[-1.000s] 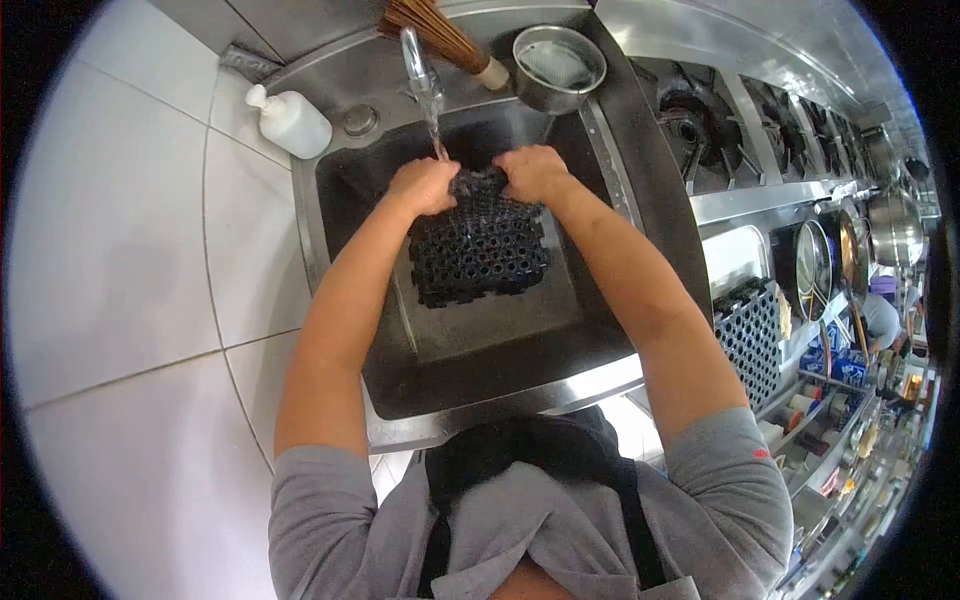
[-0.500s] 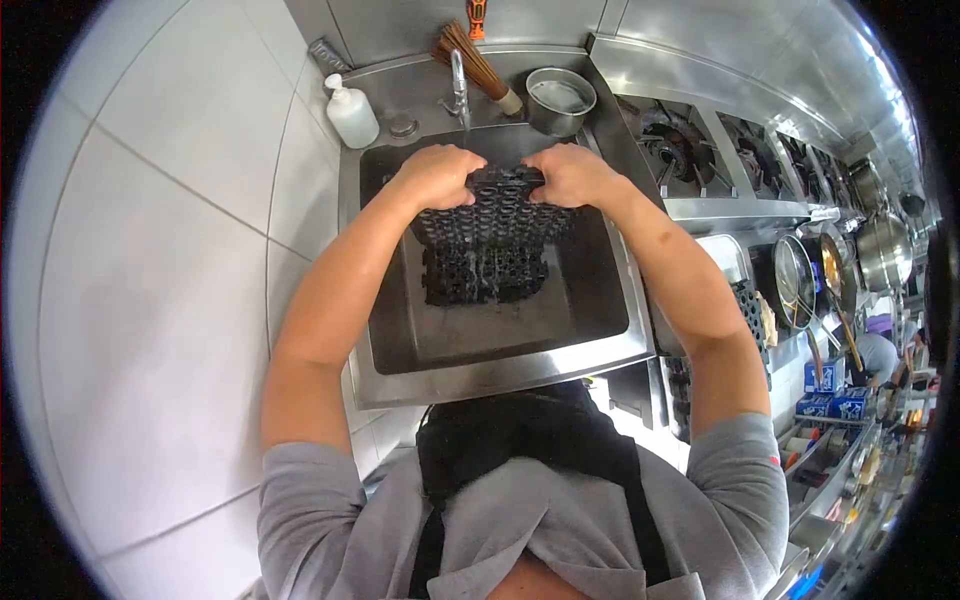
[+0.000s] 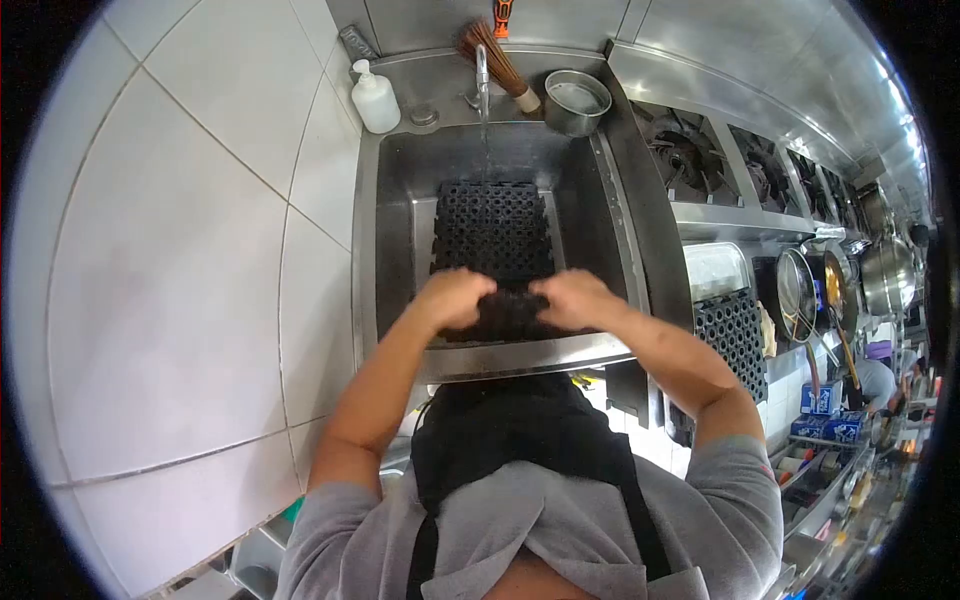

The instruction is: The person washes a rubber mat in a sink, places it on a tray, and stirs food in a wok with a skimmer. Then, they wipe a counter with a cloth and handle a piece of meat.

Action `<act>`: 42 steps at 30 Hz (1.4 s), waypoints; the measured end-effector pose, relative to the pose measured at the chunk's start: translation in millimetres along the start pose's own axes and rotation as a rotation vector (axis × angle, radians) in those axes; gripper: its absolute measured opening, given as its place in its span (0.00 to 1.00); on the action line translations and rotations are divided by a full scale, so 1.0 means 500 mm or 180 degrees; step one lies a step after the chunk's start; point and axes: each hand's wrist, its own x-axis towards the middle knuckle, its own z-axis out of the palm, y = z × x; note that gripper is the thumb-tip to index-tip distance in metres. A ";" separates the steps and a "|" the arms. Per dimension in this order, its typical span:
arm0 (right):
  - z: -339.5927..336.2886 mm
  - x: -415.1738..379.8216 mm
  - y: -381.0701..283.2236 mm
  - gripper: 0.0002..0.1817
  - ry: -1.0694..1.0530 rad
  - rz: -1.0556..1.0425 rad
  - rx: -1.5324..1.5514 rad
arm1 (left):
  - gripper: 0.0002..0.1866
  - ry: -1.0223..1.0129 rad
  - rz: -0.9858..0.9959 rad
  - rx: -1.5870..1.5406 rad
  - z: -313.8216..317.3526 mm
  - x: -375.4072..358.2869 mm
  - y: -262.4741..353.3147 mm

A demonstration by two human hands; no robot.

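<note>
A black rubber mat (image 3: 490, 225) full of round holes lies in the steel sink (image 3: 590, 200), its far part under the tap (image 3: 484, 85). A thin stream of water falls from the spout onto it. My left hand (image 3: 455, 299) is closed on the near edge of the mat at its left corner. At the right corner my right hand (image 3: 577, 299) grips the same edge. Both hands are slightly blurred, just inside the sink's front rim. The part of the mat between them is dark and hard to make out.
Behind the sink stand a white pump bottle (image 3: 376, 98), a bamboo brush (image 3: 497, 65) and a metal pot (image 3: 577, 102). To the right are gas burners (image 3: 685, 155) and another black holed mat (image 3: 730, 338). A tiled wall (image 3: 190, 240) borders the left side.
Both hands have come from the far side of the sink to its front, drawing the mat's held edge toward me. The mat, raised and bent before, now lies flatter along the sink.
</note>
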 end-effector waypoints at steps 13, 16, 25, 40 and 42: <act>-0.133 -0.084 0.074 0.19 0.1766 -0.0024 0.4071 | 0.41 0.1815 -0.0759 -0.6101 0.084 0.028 -0.174; -0.070 -0.074 0.104 0.39 0.2429 0.0342 0.4081 | 0.45 0.1631 -0.0185 -0.6516 0.077 0.018 -0.101; 0.115 -0.057 0.123 0.32 0.2482 0.1692 0.2516 | 0.22 0.1775 -0.1113 -0.4996 0.100 0.002 -0.085; 0.185 -0.061 0.102 0.32 0.3595 0.0662 0.3447 | 0.13 0.2101 -0.0443 -0.4724 0.130 -0.020 -0.135; 0.169 -0.064 0.102 0.34 0.3588 0.0708 0.3689 | 0.13 0.2100 -0.0401 -0.4830 0.119 -0.019 -0.129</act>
